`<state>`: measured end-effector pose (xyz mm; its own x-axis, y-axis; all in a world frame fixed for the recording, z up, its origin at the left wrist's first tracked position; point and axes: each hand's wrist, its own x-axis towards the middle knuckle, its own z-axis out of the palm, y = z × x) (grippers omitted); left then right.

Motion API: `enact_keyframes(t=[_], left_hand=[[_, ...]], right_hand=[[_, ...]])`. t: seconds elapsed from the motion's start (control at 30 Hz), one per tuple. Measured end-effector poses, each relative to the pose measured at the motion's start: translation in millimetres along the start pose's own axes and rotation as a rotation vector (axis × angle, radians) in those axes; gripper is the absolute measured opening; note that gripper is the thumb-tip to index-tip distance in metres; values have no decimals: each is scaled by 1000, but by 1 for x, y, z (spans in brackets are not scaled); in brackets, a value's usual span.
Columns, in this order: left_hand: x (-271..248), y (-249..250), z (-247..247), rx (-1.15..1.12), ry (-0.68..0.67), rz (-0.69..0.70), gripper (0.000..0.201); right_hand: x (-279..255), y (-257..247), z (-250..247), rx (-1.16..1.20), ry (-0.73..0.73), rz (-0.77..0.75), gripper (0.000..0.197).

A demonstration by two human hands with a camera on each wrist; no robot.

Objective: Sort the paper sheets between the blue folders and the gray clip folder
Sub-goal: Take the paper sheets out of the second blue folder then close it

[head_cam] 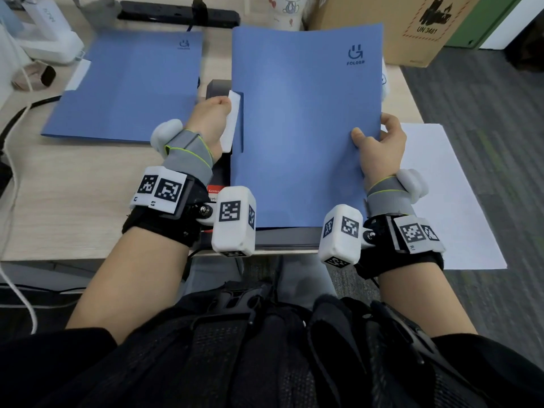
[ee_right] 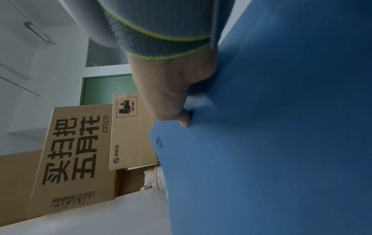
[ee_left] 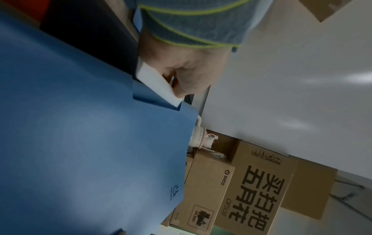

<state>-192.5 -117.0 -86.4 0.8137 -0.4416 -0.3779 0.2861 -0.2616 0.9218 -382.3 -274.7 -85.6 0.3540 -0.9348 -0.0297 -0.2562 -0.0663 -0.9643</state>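
I hold a blue folder with both hands, lifted a little over the dark gray clip folder at the desk's front edge. My left hand grips its left edge together with a white sheet that sticks out of it; the left wrist view shows that hand pinching the sheet against the folder. My right hand grips the right edge, thumb on top, as also seen from the right wrist. A second blue folder lies flat at the left, white paper poking out.
A loose white sheet lies at the right, overhanging the desk edge. Cardboard boxes and a white bottle stand behind the held folder. A white device and cables occupy the left side.
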Motion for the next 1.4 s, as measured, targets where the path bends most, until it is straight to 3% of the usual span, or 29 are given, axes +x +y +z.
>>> enact_keyframes(t=[0.13,0.27,0.47,0.6,0.73,0.9,1.03,1.23,1.4], left_hand=[[-5,0,5,-84,-41,-10,5],[-18,6,11,-191,0,-4,24],[-13,6,8,-247,-48,-10,27],[-9,4,-1,-225,-65,-8,26],[-5,-1,-17,-3,-104,13,26],[-1,-10,-41,110,10,41,19],[7,-24,-59,136,88,93,34],[4,-24,-83,109,158,133,30],[28,-32,-126,143,275,181,25]], right_hand=[[-1,1,2,3,1,5,39],[-2,0,5,16,-5,-2,38],[-1,-1,5,48,-10,14,38],[1,-5,10,66,1,10,33],[4,-5,18,48,27,15,32],[-2,-7,39,-31,18,2,44],[-5,-9,57,-78,-30,-5,49],[-12,-12,101,-98,-142,-83,57],[-24,-35,147,-105,-283,-84,33]])
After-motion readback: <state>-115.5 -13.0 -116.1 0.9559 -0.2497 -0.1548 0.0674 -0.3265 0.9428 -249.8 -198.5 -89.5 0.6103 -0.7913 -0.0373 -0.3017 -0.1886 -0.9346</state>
